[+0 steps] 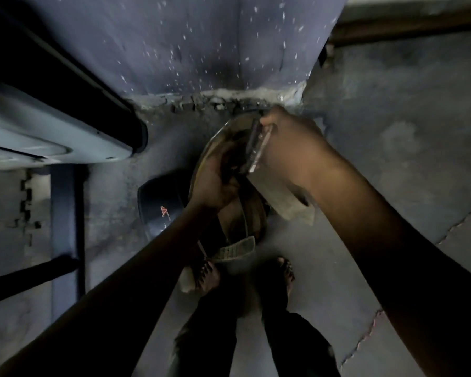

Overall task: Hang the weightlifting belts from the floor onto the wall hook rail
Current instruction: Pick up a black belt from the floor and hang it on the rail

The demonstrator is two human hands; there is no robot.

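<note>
A brown leather weightlifting belt [252, 213] hangs curled in a loop in front of me, lifted off the floor. My left hand [215, 183] grips the inner band of the loop. My right hand [286, 142] holds the belt's metal buckle end [257, 146] near the top. A pale strap end [235, 250] dangles at the bottom of the loop. A second, black belt [158, 205] with a small red mark lies curled on the floor to the left, partly hidden by my left arm. No hook rail shows in this view.
A blue speckled wall [201, 42] rises straight ahead, its base crumbled. A machine frame [52, 126] with a dark post [65, 227] stands at the left. My feet [210, 276] stand on grey floor mats [392, 159] below the belt.
</note>
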